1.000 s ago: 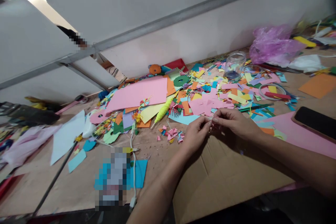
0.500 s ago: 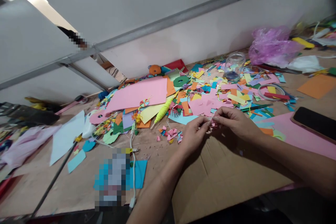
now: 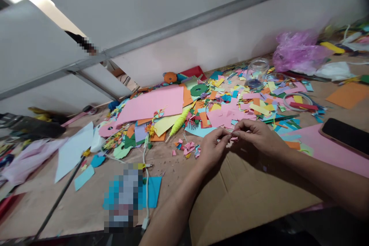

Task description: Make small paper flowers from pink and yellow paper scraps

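Note:
My left hand point(image 3: 212, 149) and my right hand point(image 3: 258, 135) meet fingertip to fingertip above a cardboard sheet point(image 3: 245, 192). Both pinch a very small pink paper piece point(image 3: 232, 134) between thumb and fingers; its shape is too small to make out. Just left of my left hand lies a little heap of folded pink paper bits point(image 3: 188, 148). A big pink paper sheet point(image 3: 151, 103) and a wide scatter of coloured paper scraps point(image 3: 239, 103) cover the table behind my hands.
A black phone point(image 3: 346, 135) lies on pink paper at the right. A clear glass jar point(image 3: 256, 72) and a purple plastic bag point(image 3: 298, 50) stand near the wall. A white cable point(image 3: 146, 184) runs toward the front edge beside a blue sheet point(image 3: 152, 190). A tape ring point(image 3: 298, 100) sits right.
My hands have stayed in the same place, with only small finger movements on the pink piece. The view has shifted slightly.

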The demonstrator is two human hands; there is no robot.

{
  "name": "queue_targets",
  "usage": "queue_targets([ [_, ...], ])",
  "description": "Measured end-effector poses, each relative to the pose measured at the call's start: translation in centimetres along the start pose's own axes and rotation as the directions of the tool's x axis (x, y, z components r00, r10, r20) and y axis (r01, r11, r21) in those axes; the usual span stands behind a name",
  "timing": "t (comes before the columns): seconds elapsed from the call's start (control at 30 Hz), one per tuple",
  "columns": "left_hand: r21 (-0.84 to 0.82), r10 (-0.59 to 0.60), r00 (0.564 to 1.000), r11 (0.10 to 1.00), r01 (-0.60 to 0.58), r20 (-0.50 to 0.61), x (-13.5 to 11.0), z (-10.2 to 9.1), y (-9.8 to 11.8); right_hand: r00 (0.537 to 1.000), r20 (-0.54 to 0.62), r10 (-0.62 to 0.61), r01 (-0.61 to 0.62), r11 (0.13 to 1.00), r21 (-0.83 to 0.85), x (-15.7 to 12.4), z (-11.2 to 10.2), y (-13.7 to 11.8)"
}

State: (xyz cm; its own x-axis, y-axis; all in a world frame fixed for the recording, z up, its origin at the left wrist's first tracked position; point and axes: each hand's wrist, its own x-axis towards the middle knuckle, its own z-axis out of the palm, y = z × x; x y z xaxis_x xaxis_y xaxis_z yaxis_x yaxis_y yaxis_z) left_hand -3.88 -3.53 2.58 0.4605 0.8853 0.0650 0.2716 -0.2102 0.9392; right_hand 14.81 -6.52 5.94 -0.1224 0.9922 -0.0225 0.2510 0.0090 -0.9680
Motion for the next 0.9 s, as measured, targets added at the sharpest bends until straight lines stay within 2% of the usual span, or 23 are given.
queue_targets([
  [0.17,0.048,0.006,1.0,0.999,-0.006,0.007,0.0,-0.2,0.1,0.999,0.004,-0.038,0.038,0.999,-0.033,0.1,-0.1,0.0],
  [0.33,0.117,0.04,0.997,0.992,-0.047,0.063,0.0,-0.2,0.5,0.998,0.038,-0.044,0.047,0.996,-0.072,0.0,0.0,-0.4],
  [0.43,0.062,0.039,0.998,0.997,-0.042,0.049,0.1,0.0,0.6,1.0,0.021,-0.017,0.017,1.0,0.001,0.1,0.0,-0.1],
  [0.6,-0.091,-0.044,0.998,0.995,0.04,-0.052,0.1,0.1,0.1,0.998,0.025,0.061,-0.065,0.961,0.271,0.6,0.2,0.9],
  [0.8,-0.169,-0.072,0.997,0.984,0.064,-0.042,0.2,0.3,0.0,0.997,0.014,0.076,-0.077,0.99,0.117,0.3,0.4,0.5],
  [0.9,-0.144,-0.08,0.995,0.987,0.071,-0.057,0.1,0.4,0.0,0.998,0.008,0.07,-0.07,0.985,0.156,0.2,0.4,0.5],
])
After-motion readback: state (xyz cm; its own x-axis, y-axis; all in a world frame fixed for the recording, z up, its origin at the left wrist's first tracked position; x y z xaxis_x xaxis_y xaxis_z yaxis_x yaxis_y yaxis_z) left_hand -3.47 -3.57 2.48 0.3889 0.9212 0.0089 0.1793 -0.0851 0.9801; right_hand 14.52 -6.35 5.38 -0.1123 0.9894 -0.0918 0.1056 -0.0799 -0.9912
